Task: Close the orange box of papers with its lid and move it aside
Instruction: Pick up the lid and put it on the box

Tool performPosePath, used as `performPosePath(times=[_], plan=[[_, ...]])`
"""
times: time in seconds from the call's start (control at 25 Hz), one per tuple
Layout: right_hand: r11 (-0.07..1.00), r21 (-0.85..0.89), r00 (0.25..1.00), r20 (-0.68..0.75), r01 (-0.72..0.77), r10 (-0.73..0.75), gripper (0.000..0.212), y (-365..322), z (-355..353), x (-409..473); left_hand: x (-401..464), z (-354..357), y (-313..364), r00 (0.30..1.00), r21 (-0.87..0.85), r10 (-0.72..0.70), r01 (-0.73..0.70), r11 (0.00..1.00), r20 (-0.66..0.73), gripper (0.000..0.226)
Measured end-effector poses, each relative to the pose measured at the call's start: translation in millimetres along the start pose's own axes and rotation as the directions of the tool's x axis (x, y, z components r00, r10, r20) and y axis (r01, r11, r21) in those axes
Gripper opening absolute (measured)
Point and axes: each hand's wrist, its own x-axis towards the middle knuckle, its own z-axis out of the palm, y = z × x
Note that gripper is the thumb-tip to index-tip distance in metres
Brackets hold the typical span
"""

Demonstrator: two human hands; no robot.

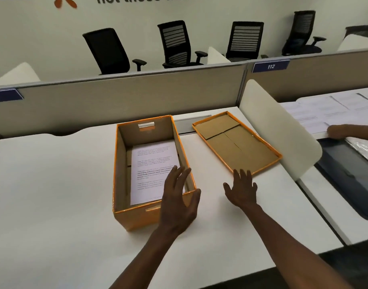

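Rectangular orange cardboard box (124, 170) holds printed papers (151, 170); its flat lid (237, 142) lies upturned beside it. Both hands, left (179, 203) and right (241, 190), hover spread, empty.

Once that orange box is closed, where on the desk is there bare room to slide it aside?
The widest bare patch is the white desk left of the orange box, back to the partition. The near edge in front is also free. Right is crowded: the lid lies upside down against the white divider.

Glossy orange cardboard box (124, 221), matt brown inside; white printed paper (151, 163); smooth white desk (54, 184).
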Motion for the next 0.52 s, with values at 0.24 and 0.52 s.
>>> performPosePath(times=[0.24, 0.52], plan=[[0.986, -0.161, 0.999, 0.025, 0.05, -0.047, 0.062, 24.9, 2.0, 14.4, -3.0, 55.7, 37.7, 0.983, -0.092, 0.062, -0.047, 0.995, 0.17, 0.053], [0.968, -0.206, 0.984, -0.072, 0.143, -0.161, 0.035, 43.4, -2.6, 28.1, 6.3, 109.0, 34.4, 0.881, -0.196, -0.316, 0.4, 0.895, 0.353, 0.042]])
